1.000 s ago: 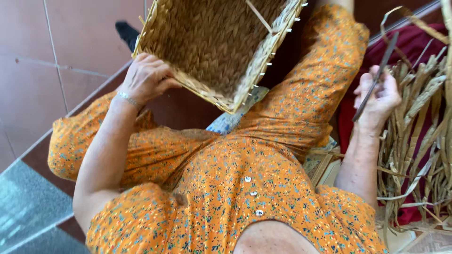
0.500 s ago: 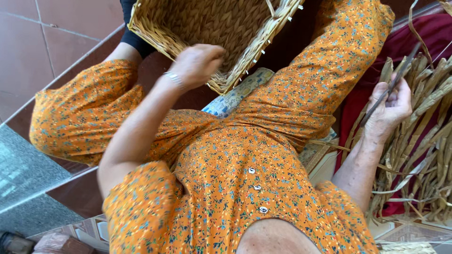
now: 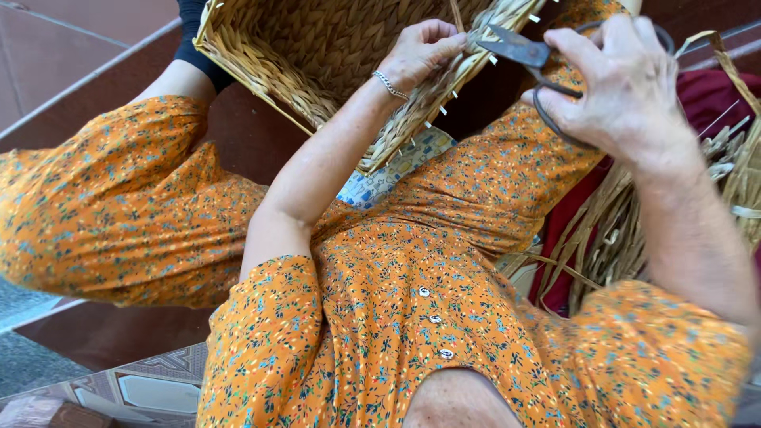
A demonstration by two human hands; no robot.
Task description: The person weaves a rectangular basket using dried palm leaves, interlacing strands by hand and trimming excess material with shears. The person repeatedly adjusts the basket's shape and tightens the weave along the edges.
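Scissors [image 3: 547, 75] at basket [image 3: 317, 55] rim, top centre of frame.
Right hand [image 3: 626, 87] grips scissors, blades just apart; left hand [image 3: 420, 51] pinches one strand [image 3: 457, 14] at rim. Risk: blades near left fingers, could nick them or cut the weave. Count: one basket, one scissors, one pile of reeds [image 3: 713, 190] at right.

**What the view hides or cuts off**

The woven basket [image 3: 317, 55] runs past the top edge, so its far rim and full shape are out of sight. The left hand [image 3: 420, 51] covers part of the near rim, and its fingertips hide the strand they pinch. The right hand [image 3: 626, 87] conceals most of the scissors [image 3: 523, 51] handles; only the dark blades and part of one loop show. The bundle of dried reeds [image 3: 610, 238] is cut by the right edge. The person's feet are unseen.
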